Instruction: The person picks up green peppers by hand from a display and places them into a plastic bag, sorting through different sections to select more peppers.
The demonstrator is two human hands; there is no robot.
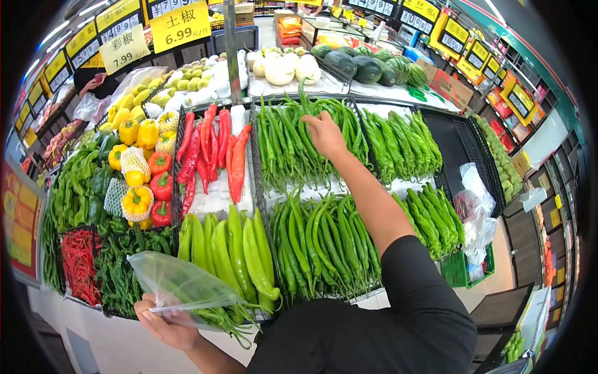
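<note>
At the lower left, my left hand (165, 324) is closed around a clear plastic bag (180, 280). Long thin green peppers (233, 315) show at the bag's lower right side, their tips hanging downward. My right hand (325, 134) reaches over the far tray of long green chili peppers (280, 143), fingers pinched together. A green chili pepper (303, 93) rises above the others, its lower end at my fingertips. Nearer me lies another bed of long green chili peppers (324, 243), under my right forearm. Thick pale green peppers (227, 249) lie beside the bag.
Red long peppers (205, 149) and yellow bell peppers (138, 202) lie left of centre. Shorter green peppers (402, 143) sit to the right, beside a black tray (458, 153). Watermelons (367, 68) stand behind. A metal post (231, 56) rises at the back. A person's hand (93, 82) shows far left.
</note>
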